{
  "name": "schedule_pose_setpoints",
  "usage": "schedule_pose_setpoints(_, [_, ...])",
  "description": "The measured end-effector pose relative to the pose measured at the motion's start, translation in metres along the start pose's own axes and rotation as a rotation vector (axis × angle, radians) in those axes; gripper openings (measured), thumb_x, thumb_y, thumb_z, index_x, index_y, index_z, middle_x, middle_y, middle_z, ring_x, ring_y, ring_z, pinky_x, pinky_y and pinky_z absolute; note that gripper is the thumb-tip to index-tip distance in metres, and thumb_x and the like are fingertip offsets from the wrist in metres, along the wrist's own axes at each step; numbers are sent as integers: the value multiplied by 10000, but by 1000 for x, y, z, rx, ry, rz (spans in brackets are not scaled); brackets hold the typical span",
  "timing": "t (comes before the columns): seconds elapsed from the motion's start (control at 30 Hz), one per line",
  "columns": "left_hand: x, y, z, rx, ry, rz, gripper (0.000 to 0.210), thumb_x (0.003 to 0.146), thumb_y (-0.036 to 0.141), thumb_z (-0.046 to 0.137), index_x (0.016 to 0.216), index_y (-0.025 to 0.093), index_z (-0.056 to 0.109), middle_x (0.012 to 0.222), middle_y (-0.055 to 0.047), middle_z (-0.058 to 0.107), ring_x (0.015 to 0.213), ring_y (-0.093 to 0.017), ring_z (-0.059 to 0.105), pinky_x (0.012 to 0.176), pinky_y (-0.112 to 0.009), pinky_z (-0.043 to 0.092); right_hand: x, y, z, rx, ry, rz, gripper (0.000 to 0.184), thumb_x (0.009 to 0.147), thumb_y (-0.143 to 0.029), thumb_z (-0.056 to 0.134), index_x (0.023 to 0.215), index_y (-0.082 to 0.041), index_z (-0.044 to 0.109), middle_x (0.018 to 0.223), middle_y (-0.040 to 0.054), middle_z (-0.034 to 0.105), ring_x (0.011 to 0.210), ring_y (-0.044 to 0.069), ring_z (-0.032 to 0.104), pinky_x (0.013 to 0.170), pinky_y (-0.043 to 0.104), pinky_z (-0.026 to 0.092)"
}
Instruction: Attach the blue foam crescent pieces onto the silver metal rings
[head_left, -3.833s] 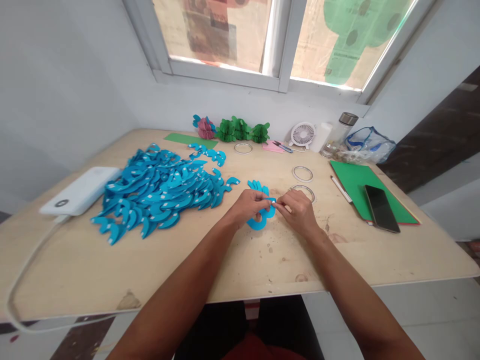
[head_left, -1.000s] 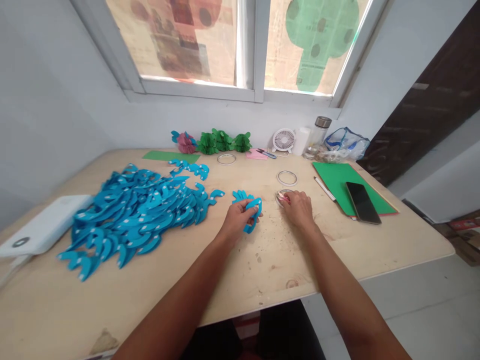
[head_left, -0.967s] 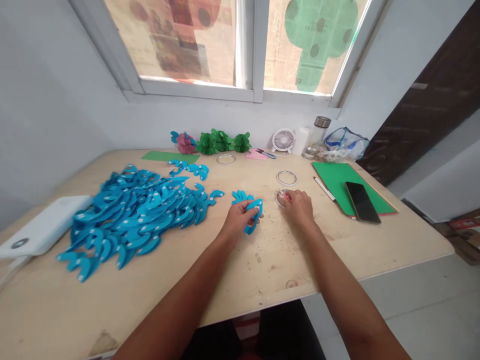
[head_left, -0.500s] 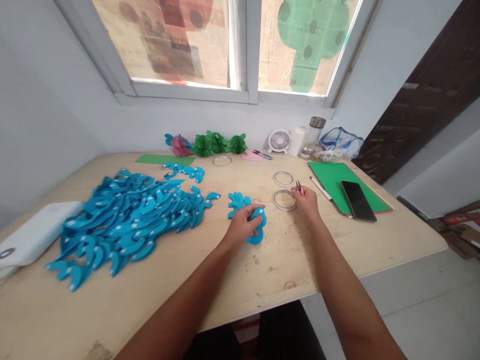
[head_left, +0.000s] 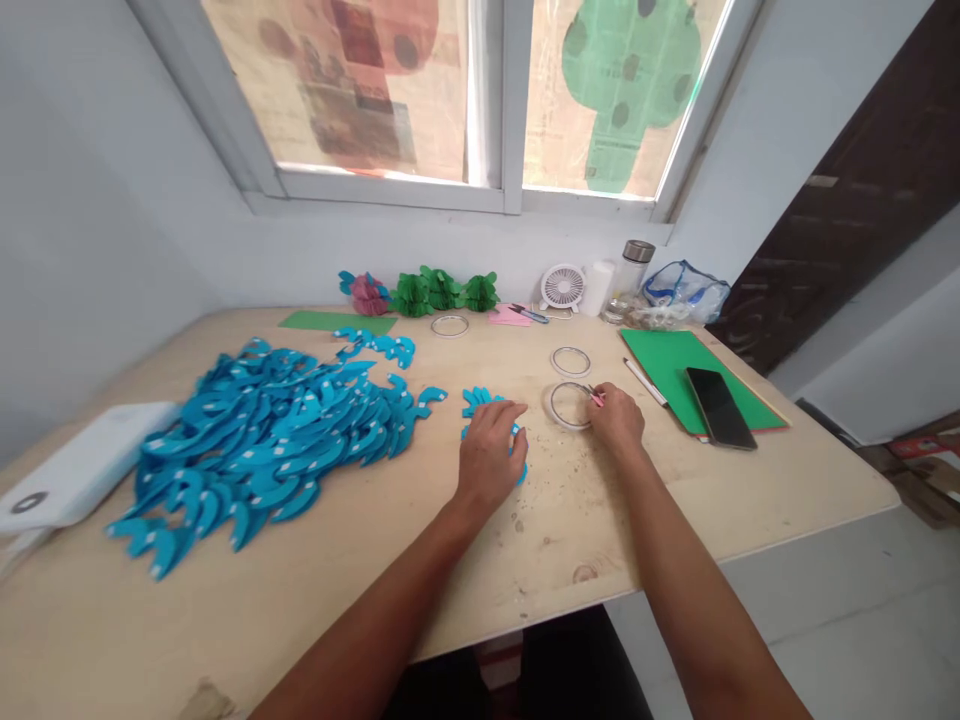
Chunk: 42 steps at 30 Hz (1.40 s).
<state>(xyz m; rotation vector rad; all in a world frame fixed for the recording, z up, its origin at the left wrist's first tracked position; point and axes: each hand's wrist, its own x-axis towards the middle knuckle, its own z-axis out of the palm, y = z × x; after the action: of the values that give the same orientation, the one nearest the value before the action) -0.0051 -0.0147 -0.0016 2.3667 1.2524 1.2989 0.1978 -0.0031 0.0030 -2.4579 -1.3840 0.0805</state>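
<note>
My left hand [head_left: 491, 450] is palm down over a curved blue cut-out piece [head_left: 523, 474], its thumb and forefinger apart. Most of that piece is hidden beneath the hand. Just behind the fingers is a small group of blue pieces [head_left: 474, 398] with scalloped ends. In my right hand [head_left: 619, 425] is a pair of small pink-handled scissors [head_left: 597, 396], the metal tips pointing left over the edge of a tape roll [head_left: 553, 408]. A large heap of blue curved pieces [head_left: 277, 440] with small white squares covers the left part of the wooden table [head_left: 420, 560].
Two more tape rolls [head_left: 571, 348] lie farther back. Paper flowers [head_left: 439, 290], a small white fan [head_left: 562, 288] and a glass bottle [head_left: 630, 280] line the wall. To the right, a phone [head_left: 718, 408] rests on green sheets [head_left: 660, 350]; a white box [head_left: 90, 460] lies far left.
My left hand has lowered the blue piece to the table and its fingers have spread over it. The scissors in my right hand have tilted from pointing up to pointing left.
</note>
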Motion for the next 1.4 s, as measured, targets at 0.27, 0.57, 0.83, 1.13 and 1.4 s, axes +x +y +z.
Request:
schedule_pose_setpoints(0.27, [1, 10, -2, 131, -41, 259, 215, 798, 211, 539, 998, 179, 609, 1106, -97, 604, 1054, -264, 500, 887, -418, 421, -21, -24, -4, 367, 137, -309, 260, 736, -244, 486, 943, -201, 637, 862, 49, 690, 765, 193, 612, 684, 276, 416])
schedule_pose_setpoints(0.57, [-1, 11, 4, 196, -42, 262, 127, 835, 196, 506, 845, 179, 631, 961, -84, 647, 998, -251, 537, 799, -392, 415, -36, -37, -6, 717, 190, -416, 238, 724, -273, 527, 905, -168, 639, 815, 54, 656, 717, 174, 585, 696, 291, 443])
schedule_pose_setpoints(0.83, [-1, -1, 5, -246, 1, -24, 153, 849, 249, 492, 887, 178, 622, 831, -50, 660, 813, -173, 598, 728, -300, 461, -28, -35, -9, 1388, -135, -76, 331, 689, -393, 608, 918, -153, 615, 602, -39, 535, 376, 35, 275, 361, 190, 195])
schedule_pose_setpoints(1.13, [-2, 4, 4, -235, -30, 81, 151, 849, 244, 487, 899, 184, 616, 848, -56, 663, 838, -181, 597, 749, -314, 467, -34, -41, -13, 1510, -278, -71, 322, 640, -378, 676, 866, -157, 616, 584, -55, 528, 375, 12, 211, 366, 191, 117])
schedule_pose_setpoints(1.4, [0, 4, 2, -63, -56, 218, 178, 863, 236, 453, 888, 183, 621, 795, -59, 648, 824, -198, 568, 767, -345, 454, -32, -39, -12, 1474, -268, -34, 313, 607, -364, 704, 816, -151, 609, 489, -94, 376, 388, 20, 199, 373, 189, 118])
